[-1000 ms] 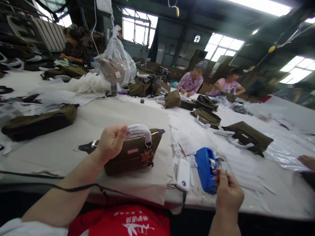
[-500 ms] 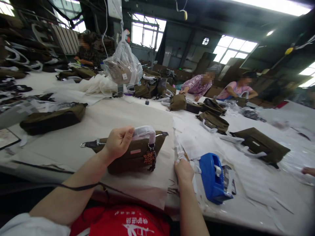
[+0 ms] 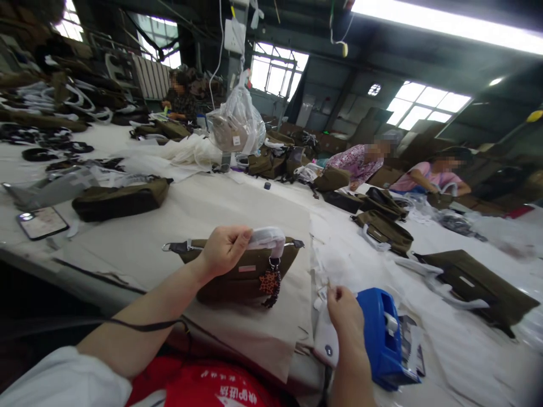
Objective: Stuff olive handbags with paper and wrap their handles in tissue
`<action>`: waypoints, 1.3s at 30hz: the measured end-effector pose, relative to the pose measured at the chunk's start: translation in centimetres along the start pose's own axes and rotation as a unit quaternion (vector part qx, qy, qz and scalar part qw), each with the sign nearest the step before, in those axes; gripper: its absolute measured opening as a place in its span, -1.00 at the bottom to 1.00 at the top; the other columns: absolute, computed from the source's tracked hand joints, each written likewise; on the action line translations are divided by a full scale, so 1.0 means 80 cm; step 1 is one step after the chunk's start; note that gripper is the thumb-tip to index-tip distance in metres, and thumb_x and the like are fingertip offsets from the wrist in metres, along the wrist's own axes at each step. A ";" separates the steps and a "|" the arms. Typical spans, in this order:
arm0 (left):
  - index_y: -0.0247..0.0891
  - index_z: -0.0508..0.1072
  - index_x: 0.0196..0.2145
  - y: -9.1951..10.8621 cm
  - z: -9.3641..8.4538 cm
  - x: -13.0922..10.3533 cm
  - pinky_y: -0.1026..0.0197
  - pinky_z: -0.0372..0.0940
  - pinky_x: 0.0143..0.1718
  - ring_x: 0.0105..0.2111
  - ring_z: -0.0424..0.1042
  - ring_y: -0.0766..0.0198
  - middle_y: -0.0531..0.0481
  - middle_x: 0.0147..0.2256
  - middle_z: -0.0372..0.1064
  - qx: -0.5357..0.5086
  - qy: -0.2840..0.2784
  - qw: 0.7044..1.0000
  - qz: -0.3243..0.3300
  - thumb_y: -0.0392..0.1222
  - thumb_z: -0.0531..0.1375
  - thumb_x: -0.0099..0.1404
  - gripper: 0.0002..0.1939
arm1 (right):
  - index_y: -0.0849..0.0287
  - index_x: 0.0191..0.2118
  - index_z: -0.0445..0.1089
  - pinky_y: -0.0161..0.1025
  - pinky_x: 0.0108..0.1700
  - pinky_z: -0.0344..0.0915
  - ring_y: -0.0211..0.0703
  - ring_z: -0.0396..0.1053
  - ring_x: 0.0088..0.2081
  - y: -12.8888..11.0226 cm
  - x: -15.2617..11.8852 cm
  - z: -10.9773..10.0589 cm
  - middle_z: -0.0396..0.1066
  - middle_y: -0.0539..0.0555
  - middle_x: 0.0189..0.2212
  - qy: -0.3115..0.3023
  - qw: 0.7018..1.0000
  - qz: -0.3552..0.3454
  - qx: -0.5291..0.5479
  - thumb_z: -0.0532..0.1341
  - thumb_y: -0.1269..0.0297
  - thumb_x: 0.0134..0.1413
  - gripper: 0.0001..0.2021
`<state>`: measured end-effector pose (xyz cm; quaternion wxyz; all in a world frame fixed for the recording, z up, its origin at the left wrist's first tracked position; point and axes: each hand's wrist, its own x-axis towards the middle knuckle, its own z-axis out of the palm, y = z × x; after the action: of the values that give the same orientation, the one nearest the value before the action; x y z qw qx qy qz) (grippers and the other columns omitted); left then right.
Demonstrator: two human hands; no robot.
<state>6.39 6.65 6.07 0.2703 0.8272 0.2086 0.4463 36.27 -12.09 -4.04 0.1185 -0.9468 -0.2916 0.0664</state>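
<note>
Handle in pale wrapping sits gripped between thumb and fingers of the left hand, with the olive bag below it, upright over the desk. The bag's long axis runs left to right across the view. From the right hand the bag lies to the left, apart, so the left hand is nearer. The right hand's fingers are drawn narrow beside a small white tag; whether they pinch it I cannot tell. A blue dispenser stands just right of that hand

Dim overall, lit by a glaring ceiling tube light and blown-out windows; edges stretched, lower right blurred
</note>
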 end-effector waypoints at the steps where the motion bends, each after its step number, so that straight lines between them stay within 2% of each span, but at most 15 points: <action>1: -0.26 0.12 -0.61 -0.001 0.001 0.001 0.31 -0.03 -0.55 -0.61 0.06 0.42 0.13 -0.64 0.03 -0.002 -0.001 1.000 -0.004 0.00 -0.09 0.44 -0.51 | 0.20 -0.15 0.38 -0.12 -0.12 0.30 0.11 0.46 -0.11 -0.001 -0.008 -0.011 0.50 0.28 -0.18 0.011 1.000 -0.014 0.025 0.01 0.13 0.20 -0.69; 3: -0.25 0.12 -0.61 -0.002 0.001 0.002 0.31 -0.03 -0.54 -0.60 0.07 0.42 0.12 -0.63 0.03 -0.006 -0.002 1.000 -0.014 0.02 -0.10 0.44 -0.51 | 0.17 -0.20 0.36 -0.20 -0.17 0.32 0.01 0.48 -0.19 -0.010 -0.031 -0.031 0.53 0.21 -0.25 0.025 0.990 -0.063 0.127 0.00 0.04 0.21 -0.67; 5: -0.25 0.13 -0.60 -0.003 0.001 0.004 0.30 -0.03 -0.52 -0.59 0.08 0.41 0.12 -0.63 0.04 -0.010 -0.001 1.000 -0.024 0.04 -0.11 0.44 -0.50 | 0.14 -0.28 0.35 -0.26 -0.26 0.31 -0.08 0.47 -0.34 -0.027 -0.060 -0.043 0.53 0.12 -0.38 0.006 0.953 -0.129 0.274 0.03 -0.08 0.20 -0.63; 8: -0.25 0.13 -0.59 -0.001 -0.001 0.006 0.29 -0.02 -0.50 -0.58 0.09 0.40 0.12 -0.62 0.05 -0.028 -0.004 0.999 -0.045 0.06 -0.12 0.44 -0.49 | 0.16 -0.29 0.34 -0.34 -0.49 0.19 -0.23 0.28 -0.62 -0.066 -0.101 -0.041 0.35 -0.04 -0.69 -0.155 0.878 -0.200 0.407 0.06 -0.17 0.20 -0.56; 11: -0.24 0.13 -0.58 0.006 -0.006 0.010 0.29 0.00 -0.48 -0.56 0.10 0.38 0.12 -0.61 0.05 -0.048 -0.012 0.996 -0.073 0.06 -0.14 0.45 -0.50 | 0.17 -0.28 0.31 -0.39 -0.67 -0.08 -0.34 0.00 -0.78 -0.114 -0.125 -0.022 0.12 -0.16 -0.83 -0.348 0.805 -0.221 0.427 0.00 -0.23 0.21 -0.50; 13: -0.24 0.19 -0.54 0.012 -0.011 0.011 0.28 0.03 -0.46 -0.54 0.13 0.37 0.11 -0.60 0.09 -0.047 -0.009 0.995 -0.086 0.04 -0.15 0.45 -0.53 | 0.17 -0.32 0.31 -0.40 -0.70 -0.13 -0.35 -0.03 -0.80 -0.146 -0.130 -0.015 0.10 -0.16 -0.83 -0.391 0.787 -0.231 0.418 -0.02 -0.27 0.19 -0.46; 15: -0.25 0.27 -0.46 0.016 -0.018 0.012 0.28 0.05 -0.43 -0.52 0.17 0.35 0.11 -0.56 0.15 -0.040 -0.002 0.994 -0.102 0.01 -0.13 0.44 -0.59 | 0.18 -0.38 0.37 -0.39 -0.64 0.08 -0.31 0.17 -0.71 -0.172 -0.132 -0.018 0.25 -0.05 -0.73 -0.347 0.796 -0.306 0.390 0.01 -0.22 0.21 -0.48; 17: -0.25 0.30 -0.41 0.016 -0.025 0.012 0.28 0.06 -0.43 -0.51 0.18 0.34 0.11 -0.56 0.17 -0.039 0.001 0.992 -0.116 0.02 -0.11 0.43 -0.61 | 0.16 -0.43 0.47 -0.34 -0.44 0.30 -0.23 0.39 -0.49 -0.187 -0.132 -0.030 0.40 0.07 -0.53 -0.227 0.801 -0.442 0.333 0.12 -0.05 0.21 -0.60; 19: -0.25 0.28 -0.45 0.014 -0.029 0.012 0.28 0.05 -0.45 -0.53 0.16 0.35 0.13 -0.60 0.12 -0.048 -0.005 0.990 -0.136 0.05 -0.10 0.41 -0.59 | 0.07 -0.32 0.57 -0.36 -0.31 0.36 -0.21 0.45 -0.35 -0.192 -0.133 -0.045 0.44 0.08 -0.38 -0.102 0.761 -0.579 0.274 0.20 0.19 0.17 -0.81; 21: -0.24 0.26 -0.49 0.012 -0.032 0.014 0.28 0.03 -0.49 -0.57 0.14 0.35 0.14 -0.64 0.08 -0.065 -0.016 0.984 -0.165 0.07 -0.10 0.40 -0.57 | -0.02 -0.16 0.56 -0.41 -0.35 0.38 -0.25 0.47 -0.36 -0.189 -0.135 -0.054 0.45 0.05 -0.35 -0.011 0.722 -0.639 0.265 0.18 0.34 0.17 -0.78; 23: -0.25 0.29 -0.47 0.012 -0.032 0.017 0.28 0.03 -0.50 -0.59 0.14 0.36 0.16 -0.66 0.08 -0.079 -0.021 0.976 -0.200 0.05 -0.07 0.38 -0.60 | -0.03 -0.09 0.53 -0.40 -0.30 0.42 -0.23 0.50 -0.30 -0.185 -0.137 -0.053 0.48 0.06 -0.27 0.062 0.709 -0.643 0.284 0.12 0.40 0.21 -0.71; 27: -0.28 0.37 -0.31 0.015 -0.031 0.023 0.29 0.08 -0.52 -0.61 0.20 0.36 0.18 -0.64 0.15 -0.087 -0.031 0.963 -0.255 0.00 -0.03 0.35 -0.68 | 0.00 -0.08 0.50 -0.26 -0.07 0.44 -0.09 0.49 -0.07 -0.185 -0.138 -0.033 0.48 0.08 -0.05 0.174 0.725 -0.609 0.271 0.08 0.42 0.24 -0.71; 30: -0.31 0.38 -0.26 0.016 -0.032 0.025 0.30 0.09 -0.57 -0.67 0.20 0.36 0.19 -0.67 0.14 -0.093 -0.053 0.950 -0.293 0.03 -0.02 0.35 -0.65 | 0.06 -0.06 0.48 -0.23 -0.06 0.46 -0.05 0.48 -0.04 -0.193 -0.131 -0.017 0.46 0.12 -0.01 0.192 0.729 -0.601 0.266 0.13 0.40 0.23 -0.75; 35: -0.29 0.36 -0.45 0.015 -0.028 0.023 0.29 0.07 -0.64 -0.73 0.17 0.35 0.14 -0.70 0.18 -0.195 -0.131 0.906 -0.351 0.09 0.05 0.31 -0.61 | 0.11 -0.04 0.47 -0.18 -0.07 0.48 -0.02 0.45 0.01 -0.211 -0.115 -0.013 0.44 0.17 0.03 0.162 0.707 -0.633 0.272 0.12 0.40 0.22 -0.74; 39: -0.33 0.40 -0.39 0.015 -0.023 0.019 0.34 0.08 -0.62 -0.67 0.17 0.41 0.15 -0.63 0.23 -0.254 -0.053 0.909 -0.326 0.00 0.18 0.21 -0.71 | 0.09 0.07 0.44 -0.19 -0.06 0.44 -0.01 0.45 0.00 -0.206 -0.118 -0.029 0.44 0.15 0.03 0.216 0.691 -0.649 0.235 0.13 0.42 0.22 -0.66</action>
<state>5.70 7.08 8.61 0.6126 0.6389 0.3316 0.3264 20.13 -4.65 3.10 0.4106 -0.4512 -0.7747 -0.1665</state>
